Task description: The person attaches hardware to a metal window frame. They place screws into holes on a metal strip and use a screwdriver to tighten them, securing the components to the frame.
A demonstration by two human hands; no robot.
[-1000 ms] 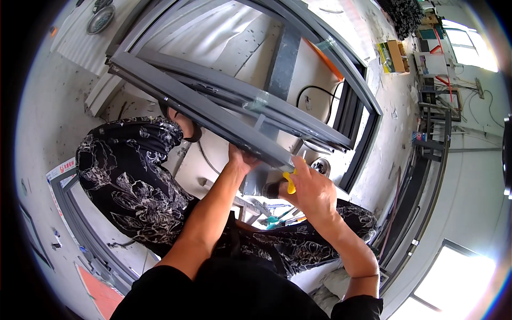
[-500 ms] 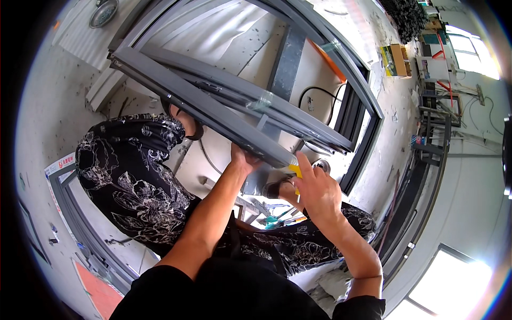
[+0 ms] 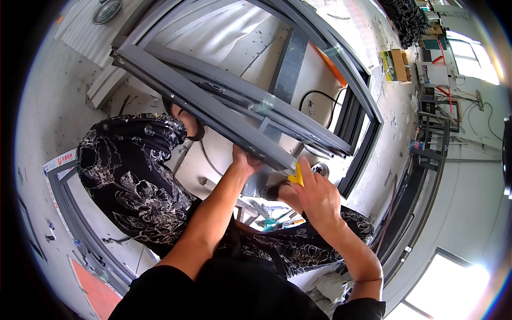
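A grey metal profile (image 3: 205, 109) slants across in front of me, from the upper left down to my hands. My left hand (image 3: 246, 161) grips its lower edge close to the near right end, with the fingertips hidden beneath. Just past that end, my right hand (image 3: 321, 198) is closed on a small yellow tool (image 3: 296, 176), whose tip meets the profile's end. Most of the tool is covered by the fingers, so its kind does not show. Behind lies a large grey window frame (image 3: 368, 106), with another grey bar (image 3: 298, 125) that has clear tape stuck on it.
A metal bowl (image 3: 108, 10) of small pieces sits at the far left. Cardboard boxes (image 3: 396, 65) stand at the far right, near a dark metal rack (image 3: 442, 144). Another grey frame (image 3: 74, 205) lies to my left. My legs are bent on both sides of the work.
My right hand has turned and shifted slightly down, and more of the yellow tool shows above the fingers. The left hand stays in place on the profile.
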